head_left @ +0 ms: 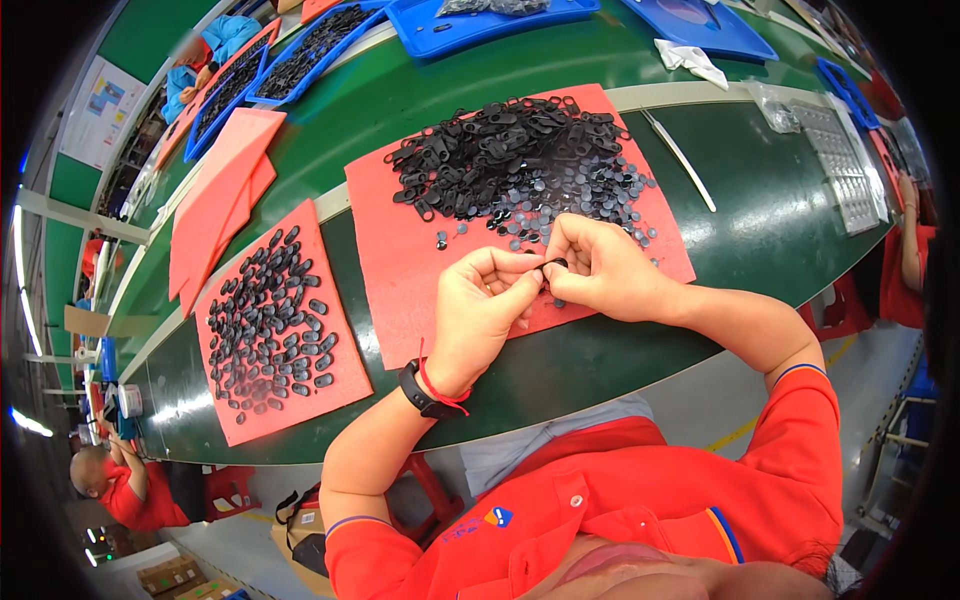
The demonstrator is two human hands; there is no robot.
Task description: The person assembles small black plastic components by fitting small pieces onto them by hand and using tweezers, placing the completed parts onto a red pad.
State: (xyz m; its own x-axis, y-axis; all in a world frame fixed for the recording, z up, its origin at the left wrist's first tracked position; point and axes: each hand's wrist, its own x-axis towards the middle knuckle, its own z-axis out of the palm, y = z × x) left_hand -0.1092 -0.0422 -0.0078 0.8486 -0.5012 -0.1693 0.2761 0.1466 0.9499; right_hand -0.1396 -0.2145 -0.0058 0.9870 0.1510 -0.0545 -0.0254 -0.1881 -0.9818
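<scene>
My left hand (475, 305) and my right hand (612, 272) meet over the near edge of a pink foam mat (395, 300). Both pinch a small black plastic piece (555, 263) between thumbs and fingertips, which cover most of it. Just beyond them, on the same mat, lies a heap of black plastic pieces with looped ends (480, 150). Many small round grey discs (610, 190) are scattered along the heap's near right side. To the left, a second pink mat (345, 365) carries rows of black oval pieces (275, 310).
Stacked pink sheets (220, 190) lie at the left. Blue trays (325, 50) line the far side, some filled with black parts. A thin white-and-metal tool (682, 160) and a grey moulded tray (838, 165) are to the right. Other people sit at the far left and right.
</scene>
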